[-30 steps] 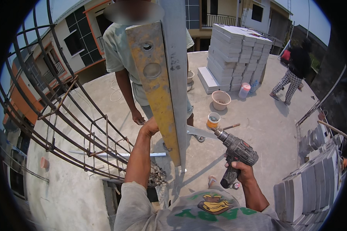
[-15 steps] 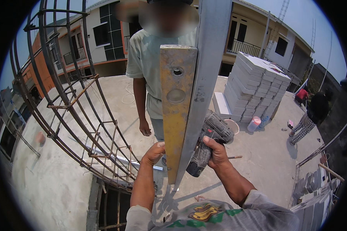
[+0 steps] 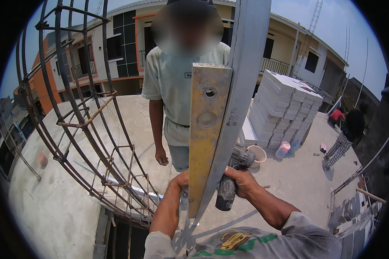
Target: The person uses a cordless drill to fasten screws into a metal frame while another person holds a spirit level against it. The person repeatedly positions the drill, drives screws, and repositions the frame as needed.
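A long yellow spirit level [image 3: 203, 142], scuffed and dusty, lies along the left side of an upright grey metal post [image 3: 242, 82]; both lean slightly to the right at the top. My left hand [image 3: 182, 179] is closed at the level's left edge, low down, with its fingers mostly hidden behind it. On the other side of the post, my right hand [image 3: 243, 182] grips a dusty black cordless drill [image 3: 227, 192], its thumb reaching to the post. The drill's head points up and right, and part of its body is behind the post and my hand.
A person [image 3: 173, 99] in a pale shirt stands just beyond the level. To the left rises a rebar cage [image 3: 80, 125], above a dark opening [image 3: 121, 235]. White blocks [image 3: 281, 112] are stacked at right, near a bucket [image 3: 257, 155]. Another person [image 3: 352, 134] stands at far right.
The level and post appear further right and slightly lower. My right hand and the drill have come closer to the post, and the drill has turned more upright.
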Demonstrator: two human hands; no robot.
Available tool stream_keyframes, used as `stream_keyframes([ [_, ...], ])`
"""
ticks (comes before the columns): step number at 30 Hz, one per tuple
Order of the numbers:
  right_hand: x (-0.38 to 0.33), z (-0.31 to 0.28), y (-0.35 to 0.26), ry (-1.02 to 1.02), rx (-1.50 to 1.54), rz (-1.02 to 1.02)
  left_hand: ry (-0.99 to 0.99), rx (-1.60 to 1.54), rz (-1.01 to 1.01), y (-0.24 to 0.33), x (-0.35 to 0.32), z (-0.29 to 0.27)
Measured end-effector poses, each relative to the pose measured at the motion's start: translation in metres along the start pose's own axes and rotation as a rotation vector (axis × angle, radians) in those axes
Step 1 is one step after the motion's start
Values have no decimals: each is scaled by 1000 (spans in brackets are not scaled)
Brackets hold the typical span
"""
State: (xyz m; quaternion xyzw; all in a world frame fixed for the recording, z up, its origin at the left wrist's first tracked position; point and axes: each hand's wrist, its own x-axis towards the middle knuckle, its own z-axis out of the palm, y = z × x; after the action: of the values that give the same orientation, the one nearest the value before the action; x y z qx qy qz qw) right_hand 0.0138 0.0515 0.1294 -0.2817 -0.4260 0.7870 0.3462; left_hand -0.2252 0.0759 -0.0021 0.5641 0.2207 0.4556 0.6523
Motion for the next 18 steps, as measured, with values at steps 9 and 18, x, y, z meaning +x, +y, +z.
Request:
stream_keyframes([
  [9, 1, -2, 0, -70, -37, -26, 58, -38, -1, 12, 5, 15],
  [18, 4, -6, 3, -83, -12, -23, 60, -101, -70, 16, -1, 24],
])
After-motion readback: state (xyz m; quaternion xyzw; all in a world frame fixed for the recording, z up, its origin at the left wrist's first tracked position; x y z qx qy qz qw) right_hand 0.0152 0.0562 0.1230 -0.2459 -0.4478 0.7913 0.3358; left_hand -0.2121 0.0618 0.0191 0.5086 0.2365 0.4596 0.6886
